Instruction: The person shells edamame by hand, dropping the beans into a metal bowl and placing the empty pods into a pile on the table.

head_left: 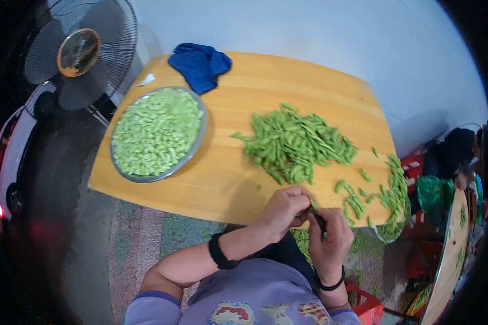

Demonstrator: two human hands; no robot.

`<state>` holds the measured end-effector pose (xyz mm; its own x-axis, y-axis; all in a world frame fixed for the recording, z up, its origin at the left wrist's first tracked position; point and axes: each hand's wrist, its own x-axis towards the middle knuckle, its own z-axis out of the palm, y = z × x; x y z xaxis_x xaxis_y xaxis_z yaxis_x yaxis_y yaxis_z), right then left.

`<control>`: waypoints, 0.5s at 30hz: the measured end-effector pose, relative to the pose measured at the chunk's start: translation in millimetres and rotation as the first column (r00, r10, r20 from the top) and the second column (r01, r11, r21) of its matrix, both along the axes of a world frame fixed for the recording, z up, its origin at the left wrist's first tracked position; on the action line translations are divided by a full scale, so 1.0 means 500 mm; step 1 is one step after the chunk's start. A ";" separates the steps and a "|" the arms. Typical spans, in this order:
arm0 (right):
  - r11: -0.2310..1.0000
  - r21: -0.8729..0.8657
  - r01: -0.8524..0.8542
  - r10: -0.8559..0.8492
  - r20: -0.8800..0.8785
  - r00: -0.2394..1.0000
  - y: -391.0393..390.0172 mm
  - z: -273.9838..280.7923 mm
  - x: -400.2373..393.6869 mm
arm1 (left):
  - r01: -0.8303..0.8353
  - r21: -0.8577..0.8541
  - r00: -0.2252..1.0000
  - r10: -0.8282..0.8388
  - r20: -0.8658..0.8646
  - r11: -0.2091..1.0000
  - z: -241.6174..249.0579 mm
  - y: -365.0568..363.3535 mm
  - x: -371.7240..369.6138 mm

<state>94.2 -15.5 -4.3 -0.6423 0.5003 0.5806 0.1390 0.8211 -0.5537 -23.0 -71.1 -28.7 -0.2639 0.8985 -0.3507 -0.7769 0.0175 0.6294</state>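
Observation:
Near the table's front edge, my left hand (285,212) is closed, with a green pod (313,205) pinched at its fingertips. My right hand (331,238) meets it there, its fingers wrapped round a small dark tool (321,222) whose tip is hidden at the pod. Just beyond both hands lies a heap of green pods (295,143) on the wooden table (233,195). To the left stands a wide metal bowl (199,142) filled with shelled green beans (157,132).
A blue cloth (200,65) lies at the table's back edge beside the bowl. More pods (396,189) hang over the right edge. A fan (78,54) stands at the back left. Below right is a red stool (366,306). A person (455,154) is at the far right.

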 end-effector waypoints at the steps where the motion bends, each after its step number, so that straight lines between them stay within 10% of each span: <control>1: 1.000 -0.028 0.012 -0.012 0.014 1.000 -0.003 0.007 -0.001 | -0.022 -0.002 1.000 0.022 -0.017 1.000 -0.004 0.000 -0.004; 10: 0.912 -0.409 0.027 -0.082 -0.118 0.990 0.017 0.015 0.008 | 0.091 -0.047 0.994 -0.094 -0.060 0.995 -0.003 -0.052 -0.052; 15: 0.966 -0.253 0.058 -0.057 0.010 0.998 0.041 0.031 0.036 | 0.147 0.021 0.973 -0.141 -0.182 0.989 0.036 -0.077 -0.064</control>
<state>112.1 4.9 11.1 -0.6094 0.6670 0.4286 0.1833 0.6445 -0.7423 -55.2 -109.4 -10.4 -0.1863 0.9423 -0.2781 -0.6419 0.0975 0.7606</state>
